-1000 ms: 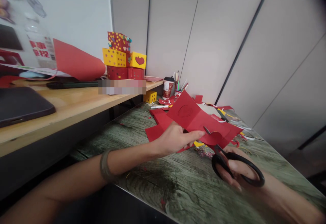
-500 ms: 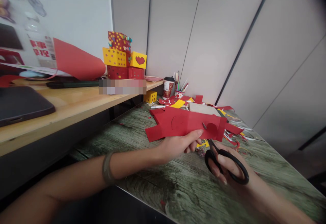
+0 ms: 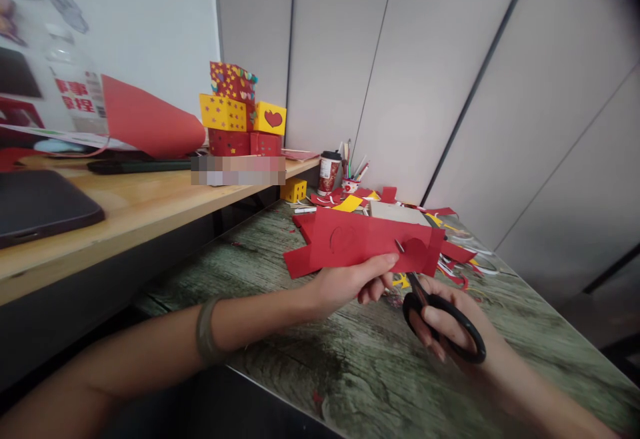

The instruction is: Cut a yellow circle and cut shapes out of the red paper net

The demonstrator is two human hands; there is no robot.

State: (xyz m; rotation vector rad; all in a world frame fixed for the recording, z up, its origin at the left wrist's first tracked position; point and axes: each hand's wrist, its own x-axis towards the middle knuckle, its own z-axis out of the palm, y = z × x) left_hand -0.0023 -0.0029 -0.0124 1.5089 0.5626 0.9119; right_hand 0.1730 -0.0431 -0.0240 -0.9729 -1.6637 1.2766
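My left hand (image 3: 353, 284) pinches the lower edge of a red paper piece (image 3: 377, 236), thumb in front and fingers curled behind. The paper has side flaps, a drawn heart outline on its left part and a partly cut round shape on its right. Black-handled scissors (image 3: 443, 322) sit in my right hand (image 3: 463, 312), with thumb and fingers through the loops. Their blades come up from behind the paper, and one tip pokes through beside the round shape. How far the blades are apart is hidden.
Red, yellow and white paper scraps (image 3: 455, 252) lie behind and right of my hands. A lidded cup (image 3: 329, 172) and a pen holder (image 3: 351, 184) stand at the back. On the wooden shelf (image 3: 145, 209) at left are stacked decorated boxes (image 3: 233, 112) and a dark phone (image 3: 47, 206).
The red paper has turned slightly, so its left part with the heart outline faces me more. Both hands keep their hold; the scissors have barely shifted.
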